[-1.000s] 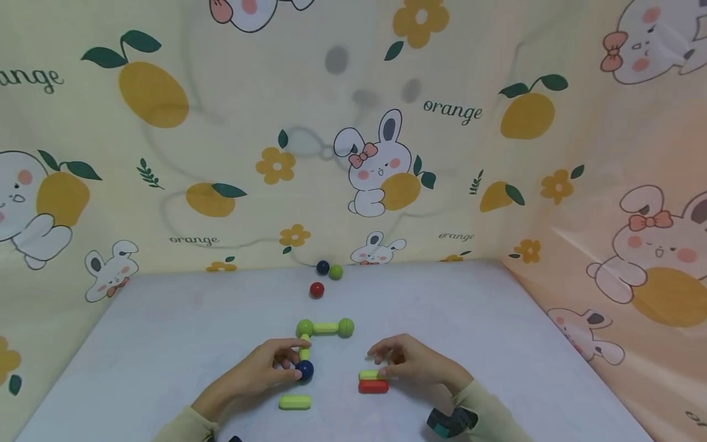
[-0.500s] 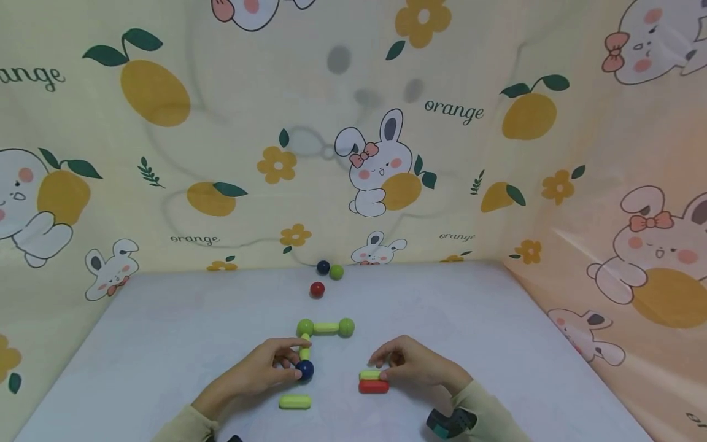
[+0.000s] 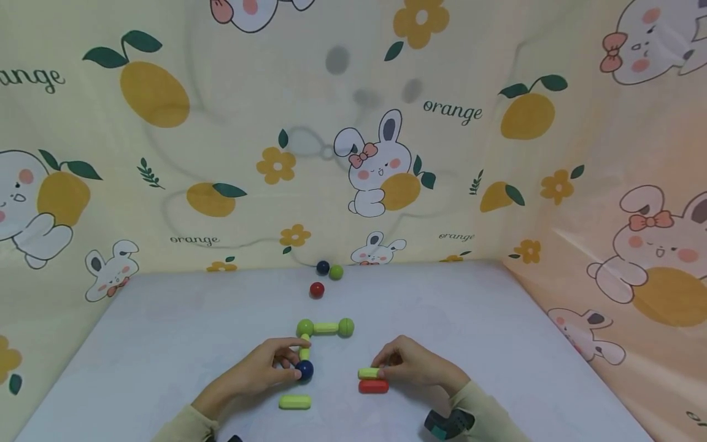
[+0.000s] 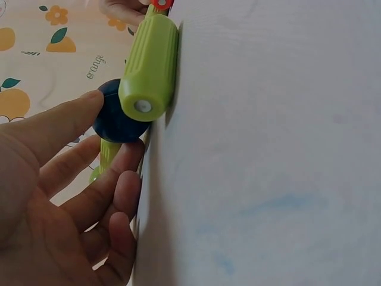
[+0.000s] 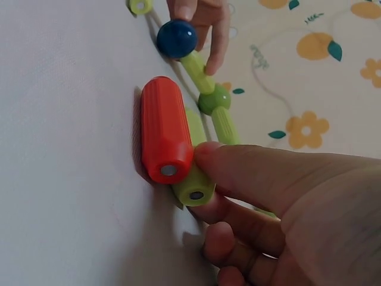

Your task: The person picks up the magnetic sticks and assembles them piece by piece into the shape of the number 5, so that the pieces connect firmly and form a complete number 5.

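My left hand (image 3: pixel 269 366) pinches a dark blue ball (image 3: pixel 304 370) between thumb and fingers. Its index finger lies along a yellow-green magnetic rod (image 3: pixel 305 353) that joins this ball to a green ball (image 3: pixel 305 328). From there another yellow-green rod (image 3: pixel 326 328) runs right to a second green ball (image 3: pixel 346 327). To the right, my right hand (image 3: pixel 415 365) grips a loose yellow-green magnetic rod (image 5: pixel 196 189) by thumb and fingers. A red magnetic rod (image 5: pixel 165 128) lies right beside it, on the near side. The fingers partly hide the gripped rod.
Nearer the front edge lies a separate yellow-green rod (image 3: pixel 295 402). At the back of the white table (image 3: pixel 182 319) sit a dark blue ball (image 3: pixel 323 267), a green ball (image 3: pixel 336 272) and a red ball (image 3: pixel 317 290). A printed cloth (image 3: pixel 232 141) rises behind.
The right hand's fingers have drawn in around the yellow-green rod, which has shifted very slightly left against the red one. My left hand and the joined pieces stay where they were.
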